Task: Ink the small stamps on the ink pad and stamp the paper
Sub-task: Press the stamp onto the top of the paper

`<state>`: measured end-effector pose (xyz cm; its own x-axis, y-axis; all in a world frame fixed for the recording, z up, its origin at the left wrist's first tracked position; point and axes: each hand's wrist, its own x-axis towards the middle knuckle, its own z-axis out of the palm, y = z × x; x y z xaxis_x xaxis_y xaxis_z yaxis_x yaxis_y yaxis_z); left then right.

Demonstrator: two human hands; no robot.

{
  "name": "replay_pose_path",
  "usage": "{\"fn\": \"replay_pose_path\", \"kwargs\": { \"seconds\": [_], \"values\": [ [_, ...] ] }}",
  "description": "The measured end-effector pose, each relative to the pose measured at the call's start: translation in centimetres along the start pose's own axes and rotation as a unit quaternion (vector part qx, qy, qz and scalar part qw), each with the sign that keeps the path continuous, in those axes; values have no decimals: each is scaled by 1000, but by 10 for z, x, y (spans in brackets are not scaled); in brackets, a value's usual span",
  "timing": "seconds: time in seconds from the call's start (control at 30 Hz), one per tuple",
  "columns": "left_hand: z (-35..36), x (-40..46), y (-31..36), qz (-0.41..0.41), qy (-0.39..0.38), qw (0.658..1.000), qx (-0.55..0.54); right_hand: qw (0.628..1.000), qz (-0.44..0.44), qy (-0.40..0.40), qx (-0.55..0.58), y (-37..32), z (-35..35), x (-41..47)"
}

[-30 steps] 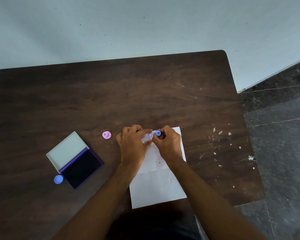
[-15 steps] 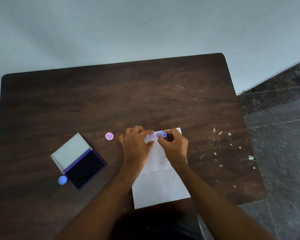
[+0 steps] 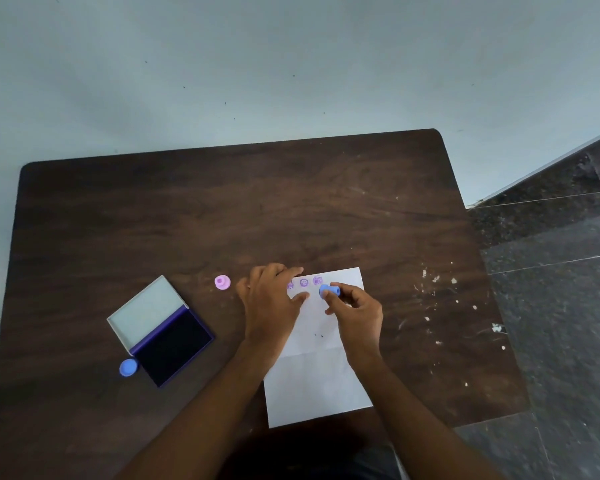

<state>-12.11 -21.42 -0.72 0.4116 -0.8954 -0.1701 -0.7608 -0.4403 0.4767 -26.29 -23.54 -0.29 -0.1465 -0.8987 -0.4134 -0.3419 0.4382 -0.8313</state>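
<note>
A white sheet of paper lies on the dark wooden table in front of me. Three purple stamp marks run in a row along its far edge. My right hand pinches a small blue stamp, lifted off the paper and tilted on its side. My left hand rests flat on the paper's far left corner. A pink stamp stands on the table left of the paper. An open ink pad with its pale lid folded back lies further left, with another blue stamp beside it.
White paint flecks dot the table's right side. A pale wall stands behind the table. Dark tiled floor runs along the right, past the table's edge.
My right hand has lifted the blue stamp off the paper and drawn it back to the right, uncovering a third purple mark. The left hand stays on the paper.
</note>
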Motion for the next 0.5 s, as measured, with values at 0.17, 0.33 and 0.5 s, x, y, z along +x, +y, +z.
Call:
{"fn": "replay_pose_path", "kwargs": {
  "seconds": [0.17, 0.33, 0.5],
  "values": [
    [-10, -6, -3, -2, -1, 1000, -27, 998, 2, -15, 57, -4, 0, -1],
    [-21, -13, -3, -18, 2, 998, -65, 984, 84, -31, 151, -8, -1, -3],
    [-45, -27, -19, -56, 16, 984, -166, 912, 201, -118, 338, -24, 3, -11]
  ]
}}
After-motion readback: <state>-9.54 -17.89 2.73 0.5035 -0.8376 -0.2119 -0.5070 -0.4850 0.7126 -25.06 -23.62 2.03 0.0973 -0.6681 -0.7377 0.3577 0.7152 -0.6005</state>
